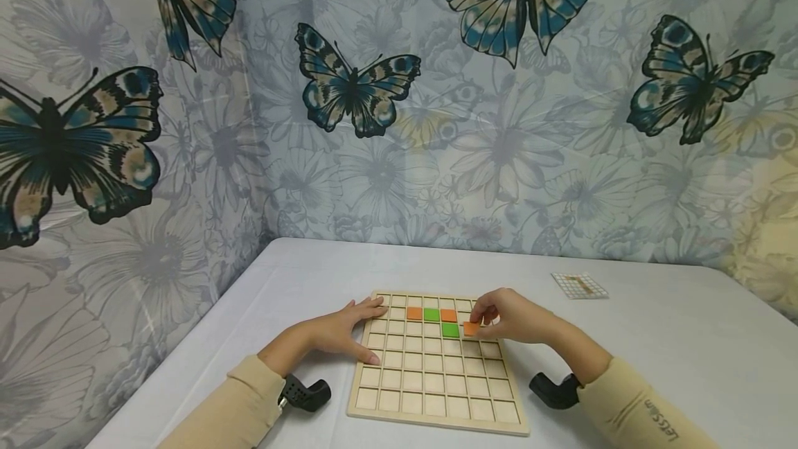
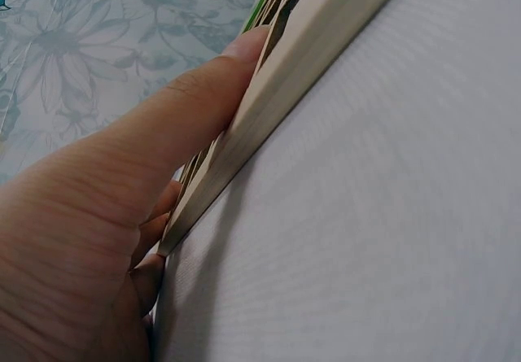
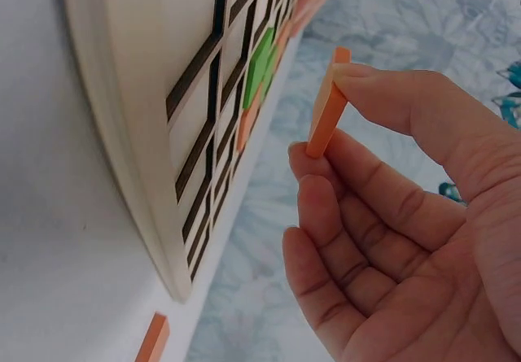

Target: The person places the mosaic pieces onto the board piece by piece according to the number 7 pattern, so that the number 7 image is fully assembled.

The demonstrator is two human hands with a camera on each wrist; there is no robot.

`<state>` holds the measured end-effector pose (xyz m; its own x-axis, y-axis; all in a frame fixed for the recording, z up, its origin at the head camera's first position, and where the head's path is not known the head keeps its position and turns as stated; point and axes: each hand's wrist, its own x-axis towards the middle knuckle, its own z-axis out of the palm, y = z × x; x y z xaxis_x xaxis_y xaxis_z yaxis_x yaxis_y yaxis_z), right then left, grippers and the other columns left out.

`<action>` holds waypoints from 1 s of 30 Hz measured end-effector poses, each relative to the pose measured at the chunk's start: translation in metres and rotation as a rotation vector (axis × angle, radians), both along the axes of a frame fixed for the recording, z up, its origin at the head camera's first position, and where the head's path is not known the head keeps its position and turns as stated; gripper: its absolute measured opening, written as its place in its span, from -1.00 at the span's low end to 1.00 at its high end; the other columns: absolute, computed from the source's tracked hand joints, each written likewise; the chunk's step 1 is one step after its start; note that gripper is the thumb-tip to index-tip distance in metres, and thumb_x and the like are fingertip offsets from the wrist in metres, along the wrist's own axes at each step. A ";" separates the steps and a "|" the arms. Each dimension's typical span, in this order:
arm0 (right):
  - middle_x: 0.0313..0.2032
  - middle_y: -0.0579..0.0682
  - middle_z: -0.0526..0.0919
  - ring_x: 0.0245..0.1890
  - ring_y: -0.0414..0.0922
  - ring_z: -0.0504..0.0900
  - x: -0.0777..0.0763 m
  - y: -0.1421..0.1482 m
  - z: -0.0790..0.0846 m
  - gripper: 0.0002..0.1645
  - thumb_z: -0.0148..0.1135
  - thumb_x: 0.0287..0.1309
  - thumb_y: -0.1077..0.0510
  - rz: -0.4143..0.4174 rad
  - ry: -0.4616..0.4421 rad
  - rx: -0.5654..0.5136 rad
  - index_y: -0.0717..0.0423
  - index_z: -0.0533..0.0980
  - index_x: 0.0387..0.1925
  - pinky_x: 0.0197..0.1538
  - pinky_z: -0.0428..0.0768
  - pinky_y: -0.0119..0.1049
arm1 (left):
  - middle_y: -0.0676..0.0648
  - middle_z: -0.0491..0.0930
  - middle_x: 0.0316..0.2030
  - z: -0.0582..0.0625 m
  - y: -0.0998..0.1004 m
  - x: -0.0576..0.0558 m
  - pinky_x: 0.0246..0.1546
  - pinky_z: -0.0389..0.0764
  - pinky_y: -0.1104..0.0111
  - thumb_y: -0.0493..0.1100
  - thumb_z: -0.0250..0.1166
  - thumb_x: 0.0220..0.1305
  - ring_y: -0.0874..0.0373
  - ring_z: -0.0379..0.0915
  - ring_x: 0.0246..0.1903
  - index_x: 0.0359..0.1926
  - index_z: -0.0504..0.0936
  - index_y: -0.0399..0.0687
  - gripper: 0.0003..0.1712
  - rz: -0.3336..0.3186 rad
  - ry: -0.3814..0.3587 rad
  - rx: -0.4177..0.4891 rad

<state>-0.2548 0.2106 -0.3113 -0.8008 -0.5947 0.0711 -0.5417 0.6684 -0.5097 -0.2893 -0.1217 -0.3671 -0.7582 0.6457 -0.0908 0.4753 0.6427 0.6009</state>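
Note:
A wooden grid board (image 1: 433,383) lies on the table. Two orange tiles (image 1: 414,313) and two green tiles (image 1: 450,330) sit in its far squares. My right hand (image 1: 514,317) pinches another orange tile (image 3: 328,106) between thumb and fingertips, held just off the board's surface toward its right side. My left hand (image 1: 339,330) rests along the board's left edge with fingers spread. In the left wrist view its thumb (image 2: 195,102) presses on the frame, and its other fingers are partly hidden.
A small card with a printed grid (image 1: 580,286) lies to the right, beyond the board. An orange piece (image 3: 152,338) lies on the white tabletop beside the board in the right wrist view. A butterfly-patterned cloth (image 1: 386,179) hangs behind the table (image 1: 312,269).

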 end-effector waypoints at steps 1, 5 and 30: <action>-0.34 -0.11 0.64 -0.37 -0.34 0.52 0.000 -0.001 0.000 -0.86 0.34 0.00 0.18 0.003 -0.002 -0.002 0.13 0.60 -0.34 -0.26 0.58 -0.39 | 0.05 -0.16 0.47 0.000 0.000 0.000 0.39 -0.23 -0.14 0.20 0.45 -0.11 -0.19 -0.46 0.44 0.40 0.15 0.20 0.06 -0.002 0.002 0.001; -0.34 -0.10 0.64 -0.37 -0.33 0.53 -0.001 -0.004 -0.001 -0.86 0.35 0.00 0.18 0.017 -0.008 -0.014 0.14 0.60 -0.36 -0.27 0.56 -0.43 | 0.06 -0.16 0.47 0.001 0.000 0.000 0.40 -0.24 -0.11 0.20 0.45 -0.11 -0.15 -0.45 0.45 0.41 0.15 0.20 0.06 -0.002 0.003 0.001; -0.48 -0.13 0.57 -0.50 -0.33 0.44 -0.005 -0.029 -0.007 -0.83 0.43 -0.08 0.17 0.050 -0.075 0.021 0.13 0.58 -0.45 -0.41 0.50 -0.47 | 0.03 -0.17 0.48 0.001 0.001 0.001 0.38 -0.23 -0.17 0.19 0.45 -0.10 -0.19 -0.46 0.44 0.41 0.13 0.16 0.07 0.011 -0.006 -0.007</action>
